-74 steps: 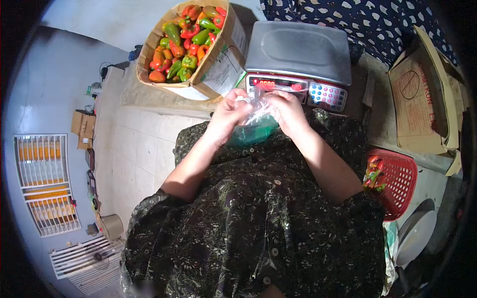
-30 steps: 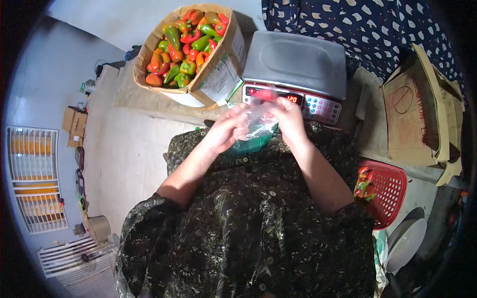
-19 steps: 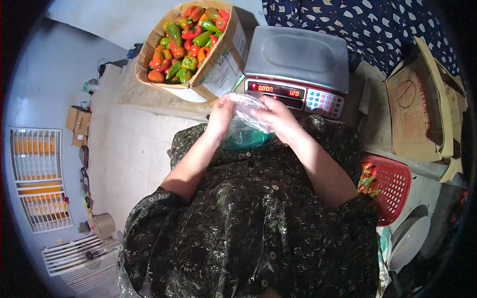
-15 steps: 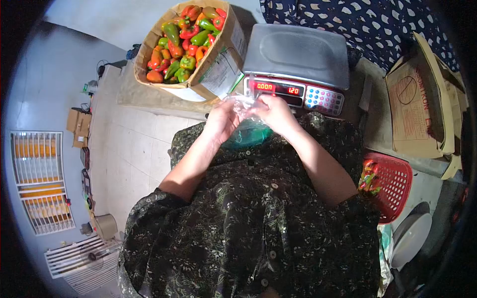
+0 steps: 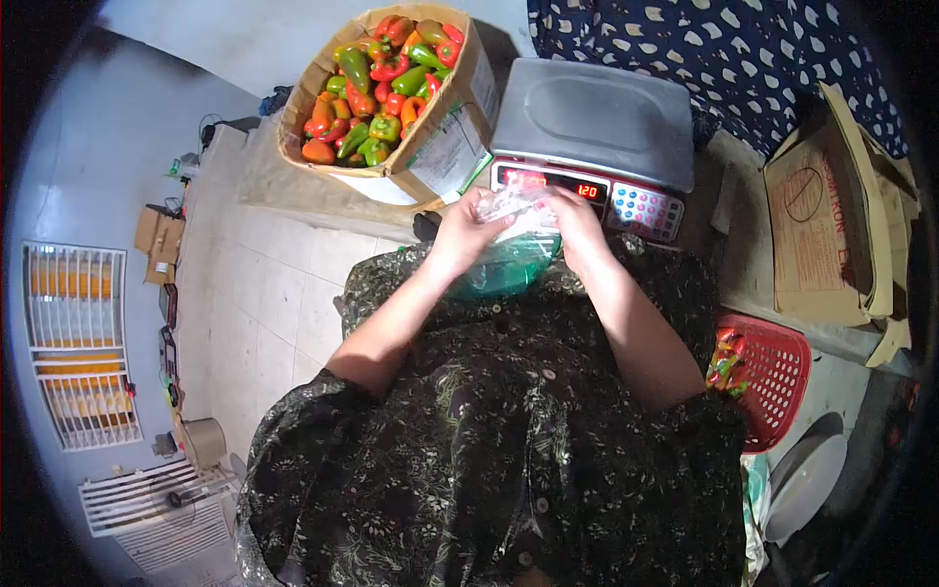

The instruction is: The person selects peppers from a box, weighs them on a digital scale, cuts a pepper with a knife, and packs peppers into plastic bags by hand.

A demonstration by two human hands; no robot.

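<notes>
A clear plastic bag [image 5: 520,203] is stretched between my two hands, just in front of the scale. My left hand [image 5: 464,235] pinches its left side, fingers bent round the film. On the other side, my right hand [image 5: 580,231] grips the bag's edge with closed fingers. Below the bag, over my lap, is something green and see-through [image 5: 504,274]; whether it is a container or more plastic I cannot tell. Right behind the hands stands a digital scale [image 5: 597,117] with a bare metal pan, its red display partly covered by the bag and fingers.
A cardboard box [image 5: 450,147] full of red and green peppers [image 5: 386,73] stands left of the scale. To the right are an open carton [image 5: 812,215], a red perforated basket [image 5: 778,377] with some peppers and a white plate-like dish [image 5: 810,484]. A patterned dark cloth [image 5: 743,49] hangs behind.
My hands have moved apart, spreading the plastic bag wider between them. The whole view has shifted slightly, so the box and scale appear a little lower and further right.
</notes>
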